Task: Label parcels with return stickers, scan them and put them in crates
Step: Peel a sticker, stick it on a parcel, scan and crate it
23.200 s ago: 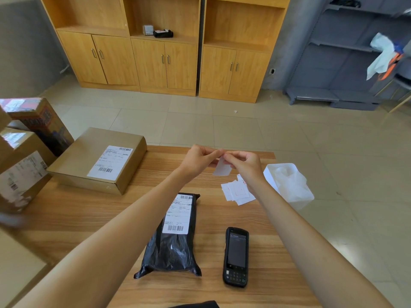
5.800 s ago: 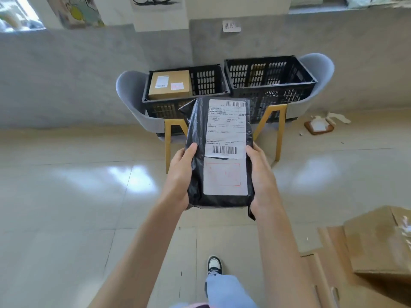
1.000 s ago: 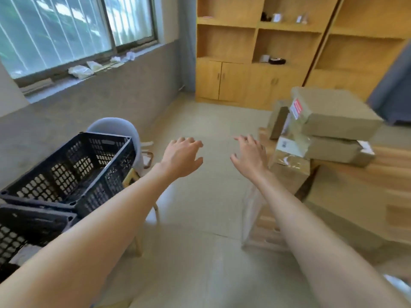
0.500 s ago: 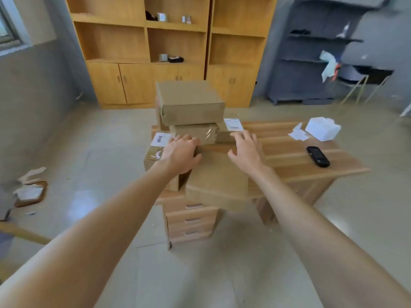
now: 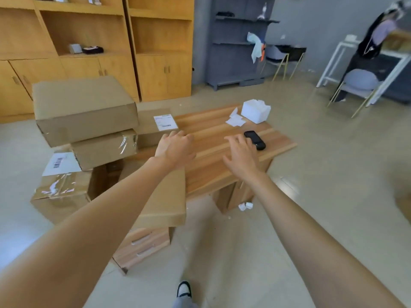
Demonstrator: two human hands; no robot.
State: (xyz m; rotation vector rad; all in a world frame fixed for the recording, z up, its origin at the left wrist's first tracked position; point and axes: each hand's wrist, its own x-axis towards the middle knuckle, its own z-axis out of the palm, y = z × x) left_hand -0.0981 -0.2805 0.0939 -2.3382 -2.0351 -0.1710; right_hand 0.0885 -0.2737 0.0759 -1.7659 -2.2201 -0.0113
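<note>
Shoe (image 5: pixel 184 289) on the floor, nearest, below both forearms. Left hand (image 5: pixel 176 149): empty, fingers loosely spread, held over the desk (image 5: pixel 213 172) edge. Right hand (image 5: pixel 241 155): empty, fingers spread wide, fingertips just short of the scanner (image 5: pixel 254 140). Plain flat box (image 5: pixel 164 203) lay under the left wrist, overhanging the desk corner. Left of the left fingers stood a stack: a taped box (image 5: pixel 104 148) with a large box (image 5: pixel 83 108) on top; lower still, a box with a barcode label (image 5: pixel 59 163), print too small to read. Just beyond the left fingertips lay a labelled box (image 5: pixel 153 126); its white shipping label (image 5: pixel 165 122) bore a barcode, text illegible. Beyond the right fingertips lay loose stickers (image 5: pixel 235 120), then a white carton (image 5: pixel 255 111). Farthest off were the wooden cabinets (image 5: pixel 155 54) and a grey shelf (image 5: pixel 235 47). No brand legible anywhere. Step judged: both hands free, reaching for the next parcel, no crate in view. The next move probably calls for drawing a box to bare desk, then peeling a sticker.
</note>
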